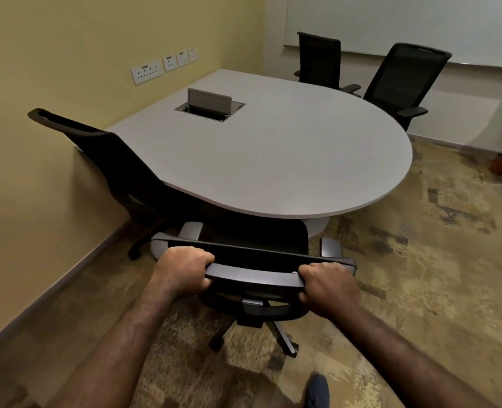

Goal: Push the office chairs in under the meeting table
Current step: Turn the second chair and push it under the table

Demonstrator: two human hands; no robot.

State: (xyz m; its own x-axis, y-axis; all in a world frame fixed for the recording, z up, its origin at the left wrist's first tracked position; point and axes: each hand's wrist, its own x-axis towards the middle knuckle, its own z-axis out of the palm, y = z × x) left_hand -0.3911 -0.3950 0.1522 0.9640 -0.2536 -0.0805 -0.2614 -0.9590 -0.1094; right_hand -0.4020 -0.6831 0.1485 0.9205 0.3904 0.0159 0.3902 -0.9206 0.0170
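Yellow walls are closing in a small meeting room where a pale grey tabletop (273, 160) is standing on patterned carpet (420, 275). Both hands are holding the top rail of the nearest chair (254, 276), whose seat is sitting partly under the tabletop's rounded edge. The left hand (182, 269) is curling its grip round the rail's left end, and the right hand (328, 285) is wrapping the right end. Another chair (105, 160) is leaning by the left wall, touching the tabletop's edge. Two more chairs (403, 81) are standing at the far side.
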